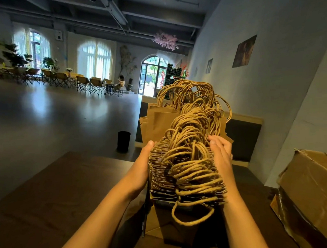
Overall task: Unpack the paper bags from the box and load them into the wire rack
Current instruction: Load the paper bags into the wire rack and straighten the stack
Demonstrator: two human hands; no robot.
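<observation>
- 2 hands are pressing a row of paper bags [161, 173] from both sides; the bags are standing upright, twisted-cord handles [193, 154] bunching on top.
- Left hand [141, 166] is lying flat against the row's left flank, fingers straight.
- Right hand [221, 154] is resting on the right flank, fingers [215, 141] curling slightly over the handles.
- The row is sitting on the dark worktop [59, 184]; any rack beneath is barely showing.
- A torn cardboard box [308, 188] is standing at right, apart from the bags.
</observation>
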